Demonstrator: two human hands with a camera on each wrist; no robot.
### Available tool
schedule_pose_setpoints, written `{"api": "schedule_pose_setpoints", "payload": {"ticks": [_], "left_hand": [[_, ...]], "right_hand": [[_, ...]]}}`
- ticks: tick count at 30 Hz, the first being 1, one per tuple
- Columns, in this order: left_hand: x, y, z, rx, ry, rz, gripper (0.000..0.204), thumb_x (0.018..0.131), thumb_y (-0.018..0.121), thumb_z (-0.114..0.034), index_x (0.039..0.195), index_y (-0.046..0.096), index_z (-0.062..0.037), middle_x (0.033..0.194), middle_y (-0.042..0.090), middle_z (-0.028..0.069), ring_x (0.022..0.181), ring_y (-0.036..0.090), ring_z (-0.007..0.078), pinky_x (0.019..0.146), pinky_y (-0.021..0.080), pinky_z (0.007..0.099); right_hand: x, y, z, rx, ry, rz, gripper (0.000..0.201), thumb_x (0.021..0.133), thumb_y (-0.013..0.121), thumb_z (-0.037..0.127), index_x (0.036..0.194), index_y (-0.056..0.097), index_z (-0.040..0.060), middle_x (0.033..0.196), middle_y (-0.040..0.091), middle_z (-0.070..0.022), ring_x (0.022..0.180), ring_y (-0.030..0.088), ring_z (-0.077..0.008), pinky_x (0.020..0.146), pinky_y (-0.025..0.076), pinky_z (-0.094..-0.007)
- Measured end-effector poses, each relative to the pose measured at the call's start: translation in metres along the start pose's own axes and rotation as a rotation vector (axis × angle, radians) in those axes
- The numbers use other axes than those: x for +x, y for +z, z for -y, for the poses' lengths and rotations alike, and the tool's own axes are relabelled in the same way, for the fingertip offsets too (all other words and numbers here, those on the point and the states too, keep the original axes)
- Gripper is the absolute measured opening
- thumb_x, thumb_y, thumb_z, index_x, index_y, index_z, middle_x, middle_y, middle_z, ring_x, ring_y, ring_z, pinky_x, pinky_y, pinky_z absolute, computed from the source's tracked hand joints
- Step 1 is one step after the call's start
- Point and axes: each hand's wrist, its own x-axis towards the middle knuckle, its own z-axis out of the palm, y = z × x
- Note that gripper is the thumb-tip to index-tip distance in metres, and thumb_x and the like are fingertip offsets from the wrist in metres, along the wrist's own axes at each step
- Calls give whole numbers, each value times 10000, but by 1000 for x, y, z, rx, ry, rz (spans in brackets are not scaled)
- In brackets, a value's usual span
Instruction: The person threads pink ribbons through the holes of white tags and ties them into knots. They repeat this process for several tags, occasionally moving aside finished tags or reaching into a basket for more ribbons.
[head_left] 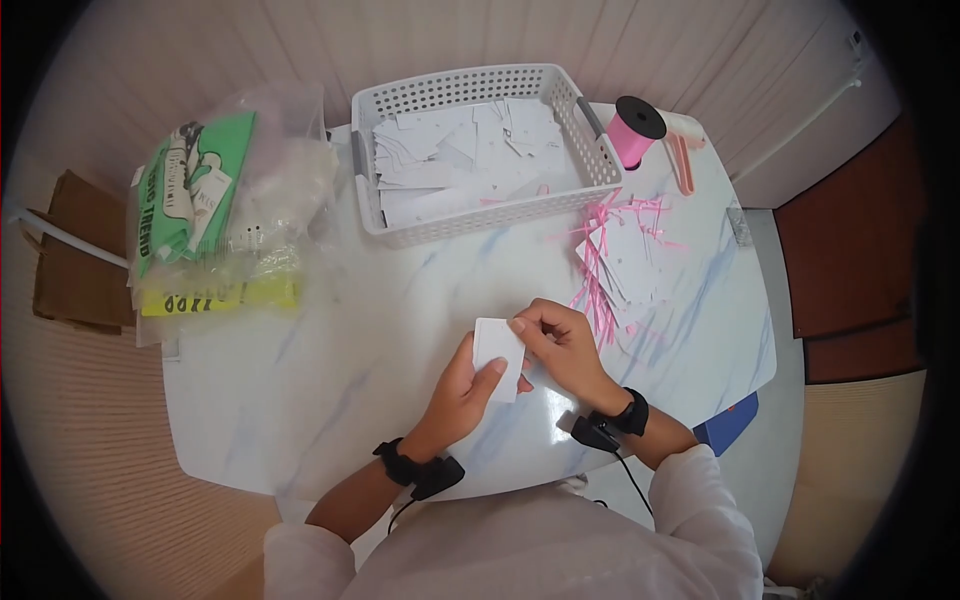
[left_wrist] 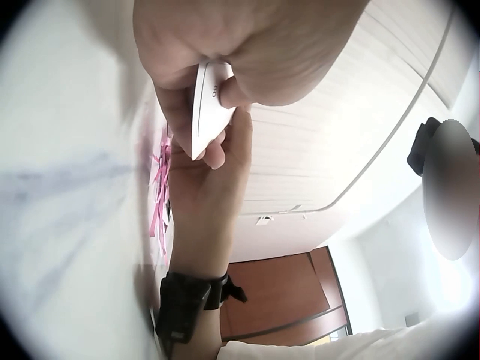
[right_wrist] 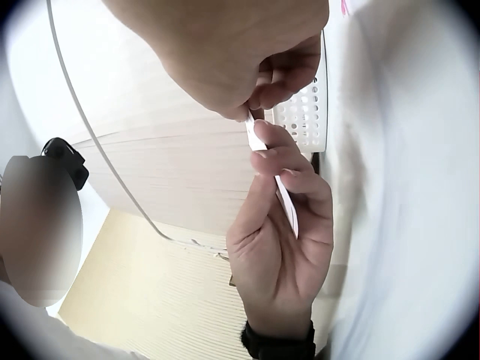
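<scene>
Small white cards (head_left: 497, 360) lie together in my left hand (head_left: 463, 392), its thumb across their face and its fingers curled behind. The thumb and forefinger of my right hand (head_left: 562, 345) pinch their upper right corner. Seen edge-on in the left wrist view, the cards (left_wrist: 213, 112) form a thin wedge with a small dark print near the thumb. From the right wrist view, my left hand (right_wrist: 281, 232) grips the cards' long edge. To the right lies a pile of white tags (head_left: 625, 262) with pink ribbons.
Behind the hands stands a white perforated basket (head_left: 490, 213) full of white cards and paper. A pink ribbon spool (head_left: 632, 135) and pink-handled scissors (head_left: 683, 165) are at the back right. Plastic bags with green and yellow packaging (head_left: 205, 190) fill the table's left side.
</scene>
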Motion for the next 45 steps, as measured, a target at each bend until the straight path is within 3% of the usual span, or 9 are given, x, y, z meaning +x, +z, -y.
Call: {"api": "schedule_pose_setpoints", "payload": {"ticks": [21,45], "left_hand": [[-2,3,-1,59,16,-54,269,983,376,-54,1241,356,22,1042,591,143,840,622,167,786,512,308],[-1,1,3,58,26,-20,281,994,371,-91,1250,338,20,1047,579,149,866,614,177,818,496,326]], "right_hand": [[-3,-1,0,-77,-54,39,119,928,556,83,893,623,-9,791,560,-51,626,514,-82,559,401,-240],[-3,0,0,-60,-64,12,110,910,572,54,885,642,-27,766,586,-56,580,563,-72,517,409,-221]]}}
